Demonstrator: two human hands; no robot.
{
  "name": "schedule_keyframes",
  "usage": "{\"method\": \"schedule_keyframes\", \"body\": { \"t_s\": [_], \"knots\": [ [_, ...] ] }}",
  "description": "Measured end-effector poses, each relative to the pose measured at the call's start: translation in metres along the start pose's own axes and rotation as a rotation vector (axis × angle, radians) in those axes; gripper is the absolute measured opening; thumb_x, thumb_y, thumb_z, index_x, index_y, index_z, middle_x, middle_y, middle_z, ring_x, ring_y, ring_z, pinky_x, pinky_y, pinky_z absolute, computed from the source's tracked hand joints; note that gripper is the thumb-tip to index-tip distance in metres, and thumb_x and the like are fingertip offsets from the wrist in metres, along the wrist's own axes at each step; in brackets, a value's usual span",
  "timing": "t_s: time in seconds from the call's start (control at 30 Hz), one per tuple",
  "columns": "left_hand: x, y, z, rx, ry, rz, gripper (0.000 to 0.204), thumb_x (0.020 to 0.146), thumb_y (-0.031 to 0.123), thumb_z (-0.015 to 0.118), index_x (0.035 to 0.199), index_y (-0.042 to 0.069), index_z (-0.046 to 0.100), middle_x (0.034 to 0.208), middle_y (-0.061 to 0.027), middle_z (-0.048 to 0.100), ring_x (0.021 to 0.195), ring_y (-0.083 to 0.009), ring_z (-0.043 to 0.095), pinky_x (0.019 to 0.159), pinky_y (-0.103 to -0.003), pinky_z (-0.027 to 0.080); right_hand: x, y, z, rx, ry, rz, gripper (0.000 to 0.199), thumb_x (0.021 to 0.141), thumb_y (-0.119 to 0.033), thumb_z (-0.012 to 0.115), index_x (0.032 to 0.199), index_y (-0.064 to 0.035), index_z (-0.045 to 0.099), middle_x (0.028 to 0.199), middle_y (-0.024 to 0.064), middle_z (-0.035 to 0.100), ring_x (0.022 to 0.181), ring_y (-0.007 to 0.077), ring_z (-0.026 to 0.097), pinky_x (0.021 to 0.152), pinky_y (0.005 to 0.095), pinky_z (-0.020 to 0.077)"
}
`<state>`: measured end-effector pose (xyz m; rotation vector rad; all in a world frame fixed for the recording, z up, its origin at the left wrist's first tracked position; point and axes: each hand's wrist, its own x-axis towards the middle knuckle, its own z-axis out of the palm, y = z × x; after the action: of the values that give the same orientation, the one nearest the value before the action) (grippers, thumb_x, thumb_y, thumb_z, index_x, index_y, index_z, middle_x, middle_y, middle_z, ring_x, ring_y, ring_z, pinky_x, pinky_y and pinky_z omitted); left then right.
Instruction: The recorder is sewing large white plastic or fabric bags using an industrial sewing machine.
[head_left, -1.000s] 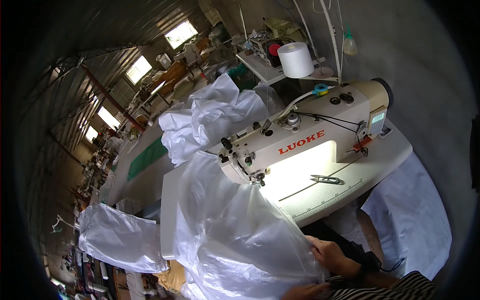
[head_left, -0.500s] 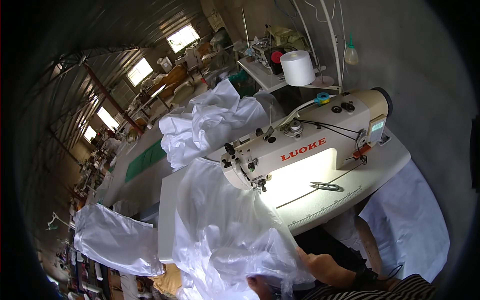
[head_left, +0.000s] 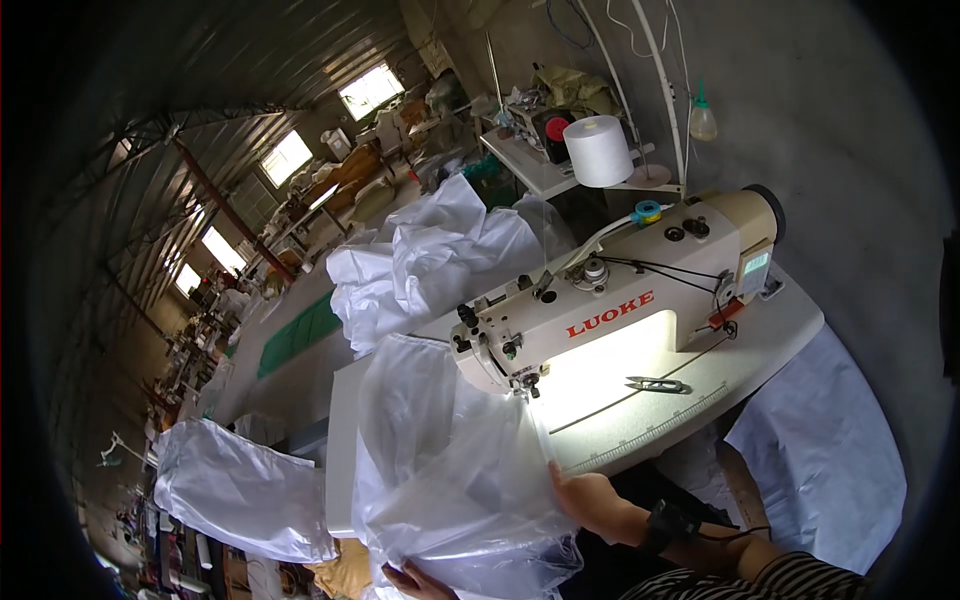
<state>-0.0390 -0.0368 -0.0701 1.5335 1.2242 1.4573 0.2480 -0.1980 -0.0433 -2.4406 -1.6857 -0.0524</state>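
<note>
A thin, glossy white sheet (head_left: 450, 450), partly see-through and creased, lies over the front left of the sewing machine table and hangs down toward me. Its right edge runs up to the needle area of the white sewing machine (head_left: 610, 315). My right hand (head_left: 590, 500) pinches that edge just in front of the table, a dark band around the wrist. Lower down at the picture's bottom edge, my left hand (head_left: 418, 582) rests on the sheet with its fingers stretched out; part of it is cut off.
Small thread snips (head_left: 657, 385) lie on the lit machine bed. A thread cone (head_left: 598, 152) stands behind the machine. More white material is heaped at the back (head_left: 430, 250), at the left (head_left: 240, 490) and at the right (head_left: 825, 450).
My left hand has moved left across the sheet, which looks flatter near me. My right hand has shifted up and left along the edge. The whole view has shifted slightly.
</note>
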Motion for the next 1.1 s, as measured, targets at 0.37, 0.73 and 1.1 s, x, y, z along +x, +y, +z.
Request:
{"method": "schedule_keyframes", "body": {
  "t_s": [0.37, 0.73, 1.1],
  "knots": [
    [0.030, -0.017, 0.047, 0.119, -0.123, 0.033, 0.016, 0.096, 0.009, 0.058, 0.089, -0.002, 0.048, 0.081, -0.0048, 0.048, 0.073, -0.0145, 0.042, 0.068, -0.027, 0.041, 0.075, 0.041, 0.004, 0.593, 0.071, 0.100, 0.047, 0.093, -0.011, 0.056, 0.134, 0.0085, 0.044, 0.072, 0.0149, 0.066, 0.064, 0.0261, 0.068, 0.057, 0.0351, 0.0532],
    [0.007, 0.008, -0.027, 0.227, -0.448, -0.116, 0.016, 0.096, 0.018, 0.065, 0.093, 0.004, 0.057, 0.069, 0.0017, 0.051, 0.057, -0.0063, 0.043, 0.048, -0.023, 0.035, -0.080, 0.017, 0.066, 1.948, -0.461, 0.324, 0.039, 0.095, -0.017, 0.066, 0.128, -0.0017, 0.053, 0.096, 0.0002, 0.065, 0.086, 0.0066, 0.060, 0.075, 0.0245, 0.0512],
    [-0.035, 0.025, -0.036, 0.255, -0.431, -0.156, 0.012, 0.096, 0.012, 0.064, 0.088, 0.006, 0.057, 0.058, 0.0064, 0.043, 0.046, -0.0020, 0.033, 0.041, -0.021, 0.025, -0.109, -0.014, 0.060, 1.804, -0.658, -0.100, 0.056, 0.092, -0.026, 0.070, 0.136, 0.0004, 0.048, 0.130, 0.0104, 0.059, 0.113, 0.0156, 0.058, 0.098, 0.0324, 0.0478]
  ]
}}
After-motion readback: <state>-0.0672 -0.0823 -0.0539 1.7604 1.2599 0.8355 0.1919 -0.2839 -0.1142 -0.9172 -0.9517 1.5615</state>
